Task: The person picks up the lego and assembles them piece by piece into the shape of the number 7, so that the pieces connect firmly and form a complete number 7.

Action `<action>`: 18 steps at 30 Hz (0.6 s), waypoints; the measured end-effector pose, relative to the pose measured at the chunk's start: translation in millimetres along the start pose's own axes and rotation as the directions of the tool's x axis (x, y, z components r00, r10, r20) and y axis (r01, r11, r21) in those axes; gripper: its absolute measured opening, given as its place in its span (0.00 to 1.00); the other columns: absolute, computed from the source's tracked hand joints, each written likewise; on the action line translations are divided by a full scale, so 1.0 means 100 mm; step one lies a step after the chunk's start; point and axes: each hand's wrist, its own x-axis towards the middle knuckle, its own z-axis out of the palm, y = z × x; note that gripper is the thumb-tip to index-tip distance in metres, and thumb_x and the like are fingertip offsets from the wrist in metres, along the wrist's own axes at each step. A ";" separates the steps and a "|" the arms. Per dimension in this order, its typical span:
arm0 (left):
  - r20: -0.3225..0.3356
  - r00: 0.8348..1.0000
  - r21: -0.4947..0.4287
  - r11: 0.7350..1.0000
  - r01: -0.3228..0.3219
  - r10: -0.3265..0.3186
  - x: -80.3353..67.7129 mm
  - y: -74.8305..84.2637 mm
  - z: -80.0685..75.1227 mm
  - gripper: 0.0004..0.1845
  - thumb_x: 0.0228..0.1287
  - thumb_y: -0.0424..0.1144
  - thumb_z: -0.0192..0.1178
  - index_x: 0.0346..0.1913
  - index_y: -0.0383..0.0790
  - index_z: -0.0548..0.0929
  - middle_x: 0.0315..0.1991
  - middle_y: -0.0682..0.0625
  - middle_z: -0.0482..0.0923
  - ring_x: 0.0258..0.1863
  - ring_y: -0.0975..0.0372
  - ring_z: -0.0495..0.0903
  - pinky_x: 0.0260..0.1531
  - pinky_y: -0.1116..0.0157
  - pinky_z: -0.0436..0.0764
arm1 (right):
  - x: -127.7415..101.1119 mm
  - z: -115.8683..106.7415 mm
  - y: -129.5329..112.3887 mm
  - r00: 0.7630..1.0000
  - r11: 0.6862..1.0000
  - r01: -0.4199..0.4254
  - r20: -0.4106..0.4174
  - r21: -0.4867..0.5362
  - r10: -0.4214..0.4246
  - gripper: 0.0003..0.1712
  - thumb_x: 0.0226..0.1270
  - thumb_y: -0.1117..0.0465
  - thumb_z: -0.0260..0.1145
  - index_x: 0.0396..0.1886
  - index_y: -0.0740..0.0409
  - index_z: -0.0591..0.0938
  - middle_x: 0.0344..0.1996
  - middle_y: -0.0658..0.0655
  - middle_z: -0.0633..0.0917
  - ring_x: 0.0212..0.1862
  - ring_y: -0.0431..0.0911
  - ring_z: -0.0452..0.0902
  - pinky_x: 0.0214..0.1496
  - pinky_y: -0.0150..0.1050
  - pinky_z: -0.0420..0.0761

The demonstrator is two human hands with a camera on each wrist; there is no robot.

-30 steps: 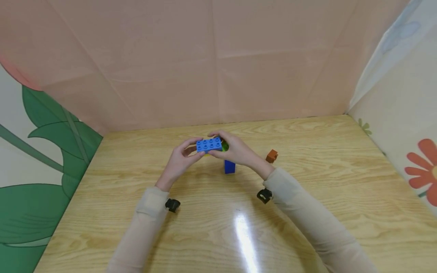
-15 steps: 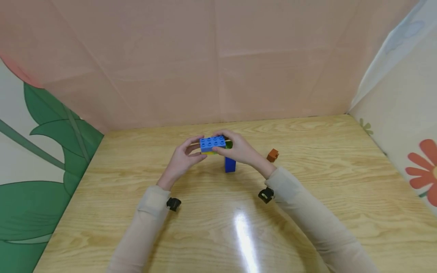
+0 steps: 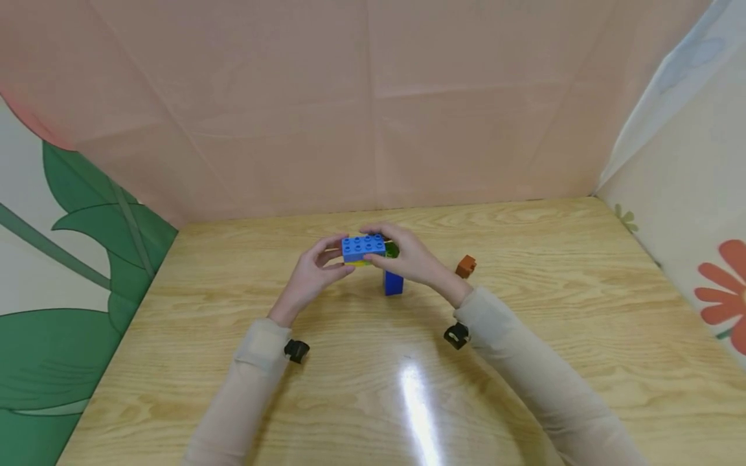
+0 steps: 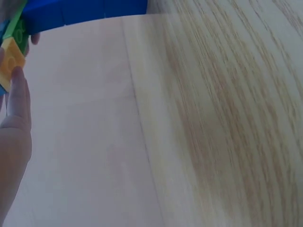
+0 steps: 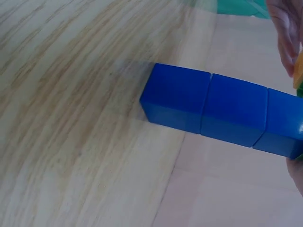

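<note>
My left hand (image 3: 309, 275) has its fingers curled around the left end of the light blue brick (image 3: 364, 247), thumb at the near side and fingertips at the far side. My right hand (image 3: 408, 259) pinches the brick's right end the same way, fingers arched over the top. Between both hands the brick sits flat, studs up, at the top of a small block build. Just under it I see a thin yellow piece (image 3: 360, 262) and a green piece (image 3: 391, 249) at my right fingertips; in the left wrist view my finger (image 4: 16, 118) presses against the yellow block's side, though that view is too close and blurred for me to tell how the pieces join.

Below the held brick a dark blue column (image 3: 393, 283) stands upright on the wooden table (image 3: 524, 310); the right wrist view shows it as stacked blue cubes (image 5: 208, 106).

Further to my right, apart from the build, a small orange-brown brick (image 3: 465, 265) lies on the table. No tray, bin or box shows anywhere. Pink panels (image 3: 373, 103) wall in the back.
</note>
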 end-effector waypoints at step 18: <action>0.013 0.999 -0.012 0.999 -0.045 0.045 0.03 -0.01 0.02 0.31 0.62 0.29 0.62 0.68 0.42 0.66 0.61 0.42 0.65 0.65 0.52 0.69 0.62 0.60 0.76 | -0.07 0.11 0.15 0.753 0.439 0.431 0.046 -0.789 -0.656 0.33 0.51 0.60 0.76 0.57 0.60 0.75 0.52 0.59 0.79 0.54 0.52 0.76 0.58 0.44 0.79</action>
